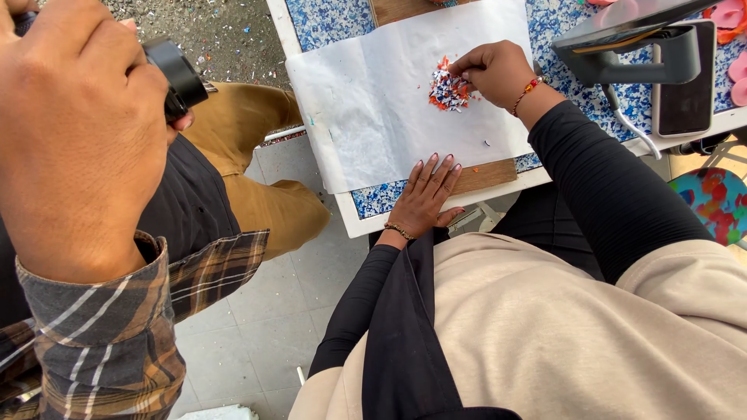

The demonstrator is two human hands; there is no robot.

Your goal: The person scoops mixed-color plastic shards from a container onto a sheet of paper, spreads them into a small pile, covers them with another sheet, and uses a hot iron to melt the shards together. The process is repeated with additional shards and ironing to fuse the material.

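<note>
Shreds (449,89) of orange, white and blue plastic lie heaped on the paper sheet (373,117) on the worktop (373,201), with a few strays apart. Of the hands, the right hand (498,74) curls its fingertips onto the heap, grip unclear. The left hand (426,194) lies flat and empty, pinning the sheet's edge.

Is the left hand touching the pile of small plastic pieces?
No, the left hand lies flat on the white paper near the table edge, while the right hand touches the pile.
</note>
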